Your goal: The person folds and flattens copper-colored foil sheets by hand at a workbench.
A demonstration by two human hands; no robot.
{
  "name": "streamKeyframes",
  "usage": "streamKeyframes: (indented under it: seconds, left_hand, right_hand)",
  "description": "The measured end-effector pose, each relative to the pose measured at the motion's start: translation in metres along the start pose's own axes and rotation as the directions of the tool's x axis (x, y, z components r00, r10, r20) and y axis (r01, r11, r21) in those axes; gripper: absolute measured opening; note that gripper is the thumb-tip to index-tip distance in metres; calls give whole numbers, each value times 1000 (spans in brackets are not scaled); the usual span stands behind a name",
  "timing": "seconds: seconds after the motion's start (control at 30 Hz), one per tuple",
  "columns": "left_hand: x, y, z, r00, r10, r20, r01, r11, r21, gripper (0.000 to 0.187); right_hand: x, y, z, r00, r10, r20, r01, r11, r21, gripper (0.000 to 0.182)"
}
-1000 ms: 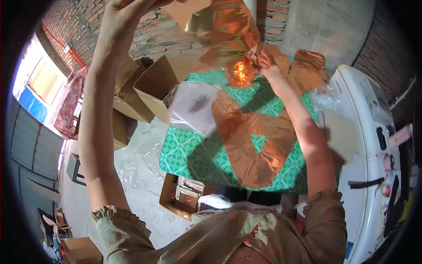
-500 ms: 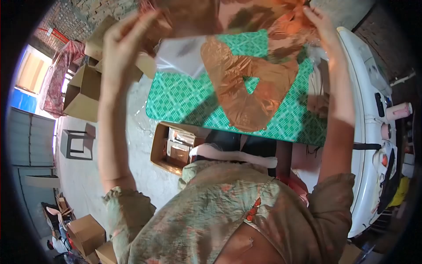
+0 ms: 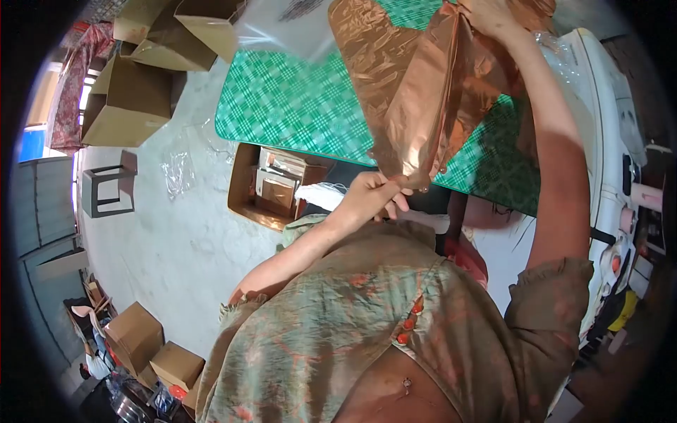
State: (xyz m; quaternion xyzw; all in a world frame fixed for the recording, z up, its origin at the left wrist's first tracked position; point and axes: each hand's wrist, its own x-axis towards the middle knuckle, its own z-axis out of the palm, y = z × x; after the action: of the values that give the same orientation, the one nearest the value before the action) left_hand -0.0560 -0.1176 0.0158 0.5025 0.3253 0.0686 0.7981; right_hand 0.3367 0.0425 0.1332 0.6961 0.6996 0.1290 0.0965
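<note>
A flat, uninflated copper foil balloon [image 3: 419,106] hangs folded lengthwise between my two hands. My left hand [image 3: 374,196] pinches its narrow near end, just past the table's front edge and close to my body. Up at the far end, my right hand [image 3: 486,15] is closed on the gathered foil. Beneath it, another copper foil balloon [image 3: 363,53] lies spread on the green checked tabletop [image 3: 282,106]. Small round tabs show along the near edge of the foil.
An open carton [image 3: 243,187] with flat copper-coloured packets stands below the table's front edge. Clear plastic [image 3: 282,32] lies at the table's far left. Open cardboard boxes [image 3: 134,106] and a small dark stool frame [image 3: 109,187] are on the left floor. A white appliance [image 3: 599,106] is at right.
My left hand has come down from the upper left to the near end of the foil. The foil, stretched wide before, is now folded lengthwise. My right hand has shifted slightly left and up.
</note>
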Motion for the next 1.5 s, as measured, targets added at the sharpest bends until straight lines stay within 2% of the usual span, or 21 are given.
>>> streamKeyframes:
  seconds: [0.07,0.17,0.27,0.37,0.53,0.6,0.63,0.7,0.73,0.77,0.83,0.93,1.07,1.17,1.27,1.4,1.43,1.5]
  left_hand:
    - [1,2,4,998,-51,32,52,998,-45,58]
    - [7,4,8,985,-158,74,165,981,-104,58]
    - [13,1,7,967,-220,126,234,965,-116,55]
    - [17,-5,7,954,-265,143,284,950,-131,53]
    - [14,0,3,925,-346,154,364,926,-105,47]
    - [7,-24,-7,996,-87,10,85,993,87,39]
    - [1,-27,-10,998,59,-39,-50,979,197,36]
    - [-20,-16,-11,936,260,-236,-138,891,433,27]
    - [-28,-8,-12,876,372,-308,-156,822,548,24]
    - [-30,-5,-18,806,531,-261,-224,682,696,23]
    - [-28,1,-29,621,780,-76,-283,314,906,26]
    - [-20,13,-26,592,805,-45,-212,209,955,30]
    - [-3,7,-29,570,821,35,-220,111,969,34]
    - [1,5,-30,564,824,55,-210,79,974,32]
    - [4,3,-32,542,836,87,-207,33,978,31]
    - [8,-4,-37,501,850,164,-228,-53,972,34]
    - [9,-5,-38,498,850,175,-232,-64,971,34]
    - [10,-5,-39,495,848,190,-237,-79,968,34]
  right_hand:
    - [8,-5,28,997,-40,-61,43,998,43,21]
    - [19,-24,19,995,-20,99,18,1000,19,21]
    - [23,-24,30,995,-98,16,97,994,44,19]
    - [34,-13,57,989,-151,2,151,985,-82,19]
    - [37,-15,69,973,-227,-44,226,974,-19,20]
    - [37,-15,74,968,-246,-52,245,969,-19,21]
    - [37,-18,71,971,-238,-36,236,971,-46,21]
    - [35,-18,73,971,-235,-36,233,971,-59,22]
    - [35,-16,75,969,-243,-53,240,970,-47,23]
    - [34,-14,77,966,-249,-71,247,968,-36,23]
    - [35,-16,74,974,-223,-39,222,975,-11,24]
    - [34,-22,64,979,-206,-8,205,978,-25,23]
    - [36,-33,52,987,-134,95,136,991,-18,21]
    - [40,-22,73,982,-187,-26,188,982,2,20]
    - [42,-15,90,961,-215,-172,238,963,128,20]
    - [42,-26,65,981,-184,-68,194,959,207,18]
    - [42,-28,61,980,-193,-51,199,965,171,20]
    - [42,-28,68,960,-217,-178,246,956,161,22]
